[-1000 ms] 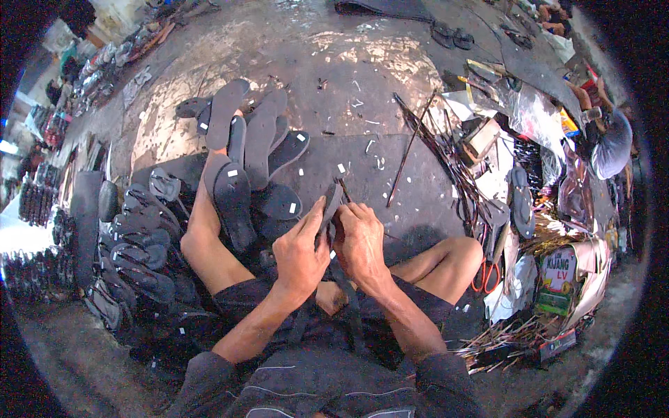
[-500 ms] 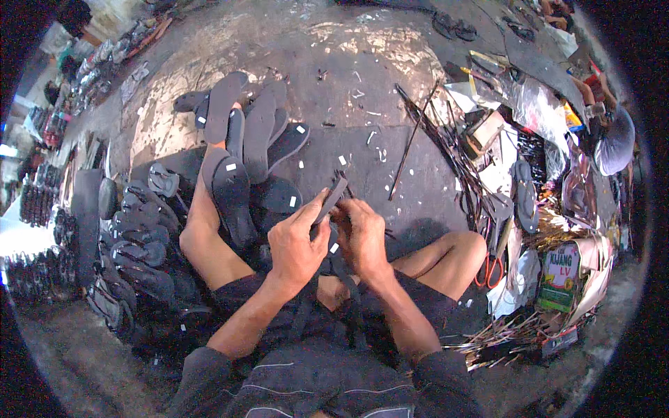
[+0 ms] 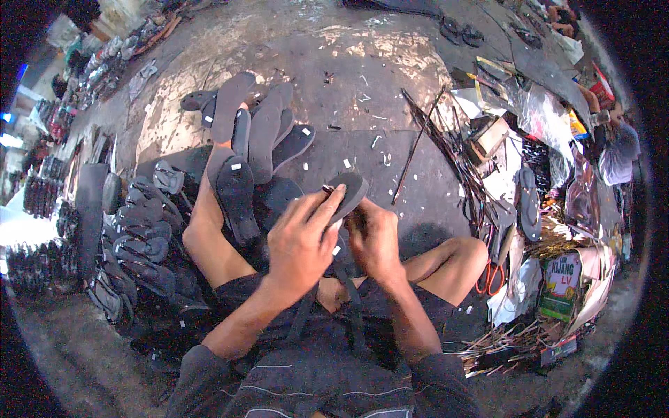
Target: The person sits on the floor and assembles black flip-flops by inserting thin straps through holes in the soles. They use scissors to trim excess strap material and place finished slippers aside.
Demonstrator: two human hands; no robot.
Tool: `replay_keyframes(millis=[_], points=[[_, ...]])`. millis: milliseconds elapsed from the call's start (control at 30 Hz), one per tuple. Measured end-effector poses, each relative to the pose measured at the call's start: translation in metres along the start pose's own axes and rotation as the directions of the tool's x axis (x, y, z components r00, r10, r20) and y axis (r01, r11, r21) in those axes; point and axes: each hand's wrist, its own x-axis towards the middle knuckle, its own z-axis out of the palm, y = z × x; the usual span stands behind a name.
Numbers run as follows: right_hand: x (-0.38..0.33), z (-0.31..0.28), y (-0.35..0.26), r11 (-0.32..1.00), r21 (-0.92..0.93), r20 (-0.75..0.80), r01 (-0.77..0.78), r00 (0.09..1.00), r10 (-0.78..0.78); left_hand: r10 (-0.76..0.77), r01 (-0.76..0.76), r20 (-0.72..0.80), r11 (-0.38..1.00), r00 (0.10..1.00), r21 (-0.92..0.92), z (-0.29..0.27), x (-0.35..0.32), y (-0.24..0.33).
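Note:
Above my lap, my left hand (image 3: pixel 300 240) grips a dark grey flip-flop sole (image 3: pixel 350 191), with the index finger stretched along its upper face. The sole is tilted, and much of it is hidden behind my fingers. Close against its right edge is my right hand (image 3: pixel 376 240), its fingers curled together; whatever they pinch is hidden. Loose dark soles (image 3: pixel 235 188) lie overlapping in front of me to the left, several with small white labels. Some of them rest across my left leg.
Strapped flip-flops (image 3: pixel 143 230) are heaped at my left. To the right lie long black strips (image 3: pixel 446 150), scissors with orange handles (image 3: pixel 491 279), a single flip-flop (image 3: pixel 529 202) and a green-and-white packet (image 3: pixel 557 292). White scraps dot the floor. Another person (image 3: pixel 620 150) is at far right.
The sole in my left hand has turned from nearly edge-on to show its broad face. My right hand has shifted slightly right and down, fingers still curled.

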Motion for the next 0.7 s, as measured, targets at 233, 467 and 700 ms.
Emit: replay_keyframes(millis=[233, 467, 700], points=[[0.021, -0.02, 0.017, 0.96, -0.232, -0.159, 0.155, 0.968, -0.194, -0.305, 0.347, 0.164, 0.835, 0.938, -0.428, -0.005, -0.035, -0.055], [0.015, -0.026, 0.017, 0.869, -0.437, -0.268, 0.232, 0.889, -0.372, -0.299, 0.293, 0.033, 0.899, 0.954, -0.324, 0.003, -0.028, -0.04], [0.016, -0.099, 0.018, 0.976, 0.218, 0.25, -0.02, 0.967, -0.036, -0.157, 0.395, 0.369, 0.505, 0.916, -0.767, -0.046, -0.036, -0.064]])
